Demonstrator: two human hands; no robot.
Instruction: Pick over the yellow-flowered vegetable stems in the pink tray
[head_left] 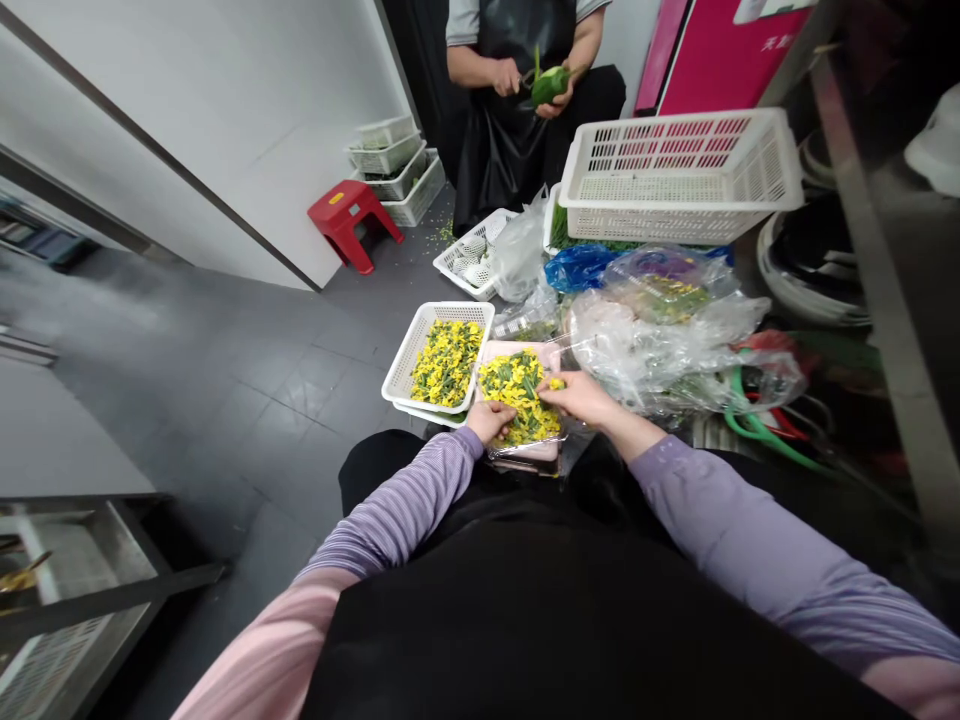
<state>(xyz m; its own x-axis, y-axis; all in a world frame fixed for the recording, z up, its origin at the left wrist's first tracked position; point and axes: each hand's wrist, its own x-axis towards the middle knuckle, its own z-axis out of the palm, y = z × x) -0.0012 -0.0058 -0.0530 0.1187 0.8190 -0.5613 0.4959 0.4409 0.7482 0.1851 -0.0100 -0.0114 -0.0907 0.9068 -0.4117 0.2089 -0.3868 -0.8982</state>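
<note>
While the fingertips of the right hand point(581, 398) pinch one small bloom point(556, 383), the left hand point(491, 420) rests its fingers on the lower left edge of the heap point(517, 385). Whether the left fingers grasp a stem or only touch the heap, I cannot tell. The two hands are at opposite sides of this one heap of yellow flowers and green stems, which lies on clear film over a pink surface point(553, 352) in front of the wearer. The blooms are too many and too small to count.

Just left of the heap stands one flower basket point(391, 375), white and holding more of the same blooms and stems, with one further container point(431, 412) showing under it. Beyond them is one small basket point(448, 268) of white pieces in netting, their number unclear. To the right lie several overlapping clear bags point(637, 345), one blue bag point(581, 268) and one green loop point(750, 425). Behind the bags, one large basket point(679, 215) sits tilted over a white container point(551, 225) of greens.

At the far side, one person in a black apron point(495, 150) holds one green vegetable point(551, 86) in one hand and a tool point(527, 80) in the other. One red stool point(349, 205) stands on the floor point(255, 370), beside a stack of at least three white baskets point(411, 205).
</note>
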